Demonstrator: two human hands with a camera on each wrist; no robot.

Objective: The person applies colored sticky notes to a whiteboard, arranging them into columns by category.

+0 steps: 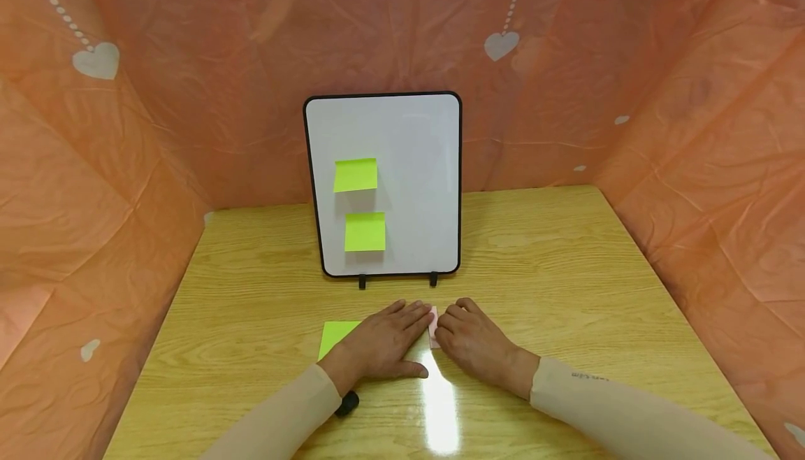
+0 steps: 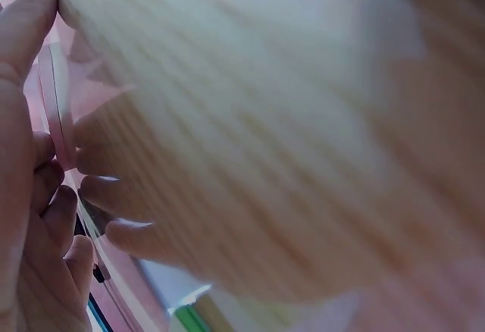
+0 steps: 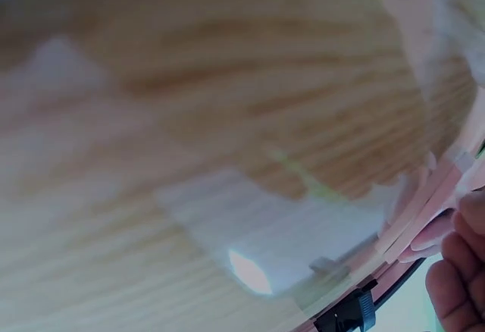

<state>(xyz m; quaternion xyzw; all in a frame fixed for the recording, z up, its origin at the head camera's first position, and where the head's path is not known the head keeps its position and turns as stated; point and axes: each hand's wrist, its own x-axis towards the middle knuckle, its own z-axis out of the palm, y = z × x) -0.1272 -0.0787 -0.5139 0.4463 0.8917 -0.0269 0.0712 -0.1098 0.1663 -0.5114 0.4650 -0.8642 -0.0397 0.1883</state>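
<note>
A pale pink sticky note pad (image 1: pixel 434 328) lies on the table between the two hands, mostly hidden by them. My left hand (image 1: pixel 386 341) rests flat over its left side, fingers straight and thumb spread toward me. At the right edge, the curled fingers of my right hand (image 1: pixel 478 345) pinch the pink pad; whether they hold one sheet or several is hidden. A yellow-green sticky note pad (image 1: pixel 336 335) lies partly under the left wrist. Both wrist views are mostly blurred table surface.
Behind the hands a black-framed whiteboard (image 1: pixel 418 187) stands upright on small black feet (image 1: pixel 433 279). Two yellow-green notes, an upper note (image 1: pixel 356 175) and a lower note (image 1: pixel 365 232), stick to its left half. A small black object (image 1: pixel 347 404) sits beside the left wrist. Orange sheeting (image 1: pixel 251 96) surrounds the table.
</note>
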